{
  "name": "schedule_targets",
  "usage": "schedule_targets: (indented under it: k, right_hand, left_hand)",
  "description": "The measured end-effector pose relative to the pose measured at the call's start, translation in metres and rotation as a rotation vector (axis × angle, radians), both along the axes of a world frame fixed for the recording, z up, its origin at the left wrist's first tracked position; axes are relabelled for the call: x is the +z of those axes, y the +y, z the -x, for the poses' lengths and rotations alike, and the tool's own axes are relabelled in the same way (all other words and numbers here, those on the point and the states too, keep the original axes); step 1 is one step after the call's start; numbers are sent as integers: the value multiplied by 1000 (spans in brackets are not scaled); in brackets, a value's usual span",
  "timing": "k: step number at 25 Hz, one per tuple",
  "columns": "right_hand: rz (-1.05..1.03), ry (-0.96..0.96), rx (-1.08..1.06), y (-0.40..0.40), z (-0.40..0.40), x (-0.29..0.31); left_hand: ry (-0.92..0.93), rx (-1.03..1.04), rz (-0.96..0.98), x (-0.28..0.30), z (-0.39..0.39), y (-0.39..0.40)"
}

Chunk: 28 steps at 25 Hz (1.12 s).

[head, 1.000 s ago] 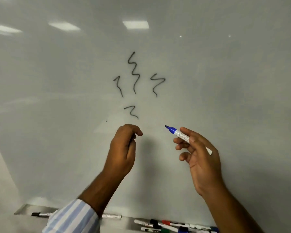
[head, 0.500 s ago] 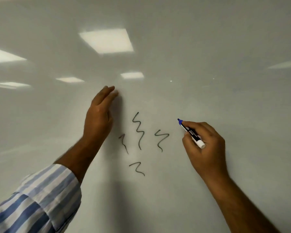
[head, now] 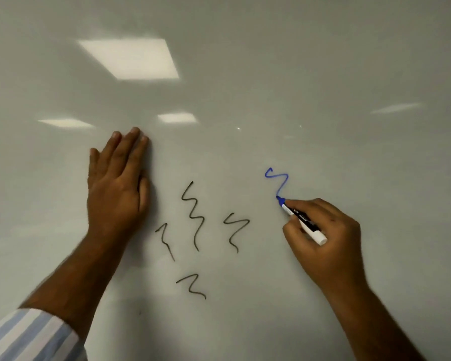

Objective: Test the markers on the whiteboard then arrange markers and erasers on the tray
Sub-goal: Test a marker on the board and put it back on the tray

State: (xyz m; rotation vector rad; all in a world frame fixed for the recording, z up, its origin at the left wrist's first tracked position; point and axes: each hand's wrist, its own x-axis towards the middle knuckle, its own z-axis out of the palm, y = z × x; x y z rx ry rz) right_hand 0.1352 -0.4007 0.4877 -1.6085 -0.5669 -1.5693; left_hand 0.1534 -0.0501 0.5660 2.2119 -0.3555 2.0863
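The whiteboard [head: 323, 74] fills the view. My right hand [head: 326, 235] grips a blue marker [head: 301, 220], uncapped, with its tip touching the board at the lower end of a fresh blue squiggle [head: 277, 179]. My left hand [head: 117, 186] lies flat on the board with straight fingers, left of the marks. Several black squiggles [head: 193, 217] sit between the two hands. The tray, the other markers and the erasers are out of view.
Ceiling lights reflect in the glossy board [head: 130, 58] above the hands. A striped sleeve [head: 29, 337] covers my left forearm at the lower left corner.
My left hand opened and came to rest flat on the board. My right hand brought the marker tip to the board and drew a blue squiggle. The camera tilted up, so the tray left the view.
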Motion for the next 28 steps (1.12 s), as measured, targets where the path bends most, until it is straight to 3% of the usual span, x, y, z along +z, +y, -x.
schedule_targets:
  k: [7, 13, 16, 20, 28]
  right_hand:
    - [190, 24, 38, 4, 15, -48]
    - [293, -74, 20, 38, -10, 7]
    - [203, -96, -28, 32, -12, 13]
    - [204, -98, -69, 16, -9, -21]
    - [450, -16, 14, 18, -6, -89]
  left_hand:
    - [-30, 36, 124, -18, -9, 1]
    - [5, 42, 153, -32, -8, 4]
    - [4, 46, 149, -34, -8, 5]
    - [21, 60, 142, -40, -8, 8]
    - [33, 73, 144, -58, -7, 14]
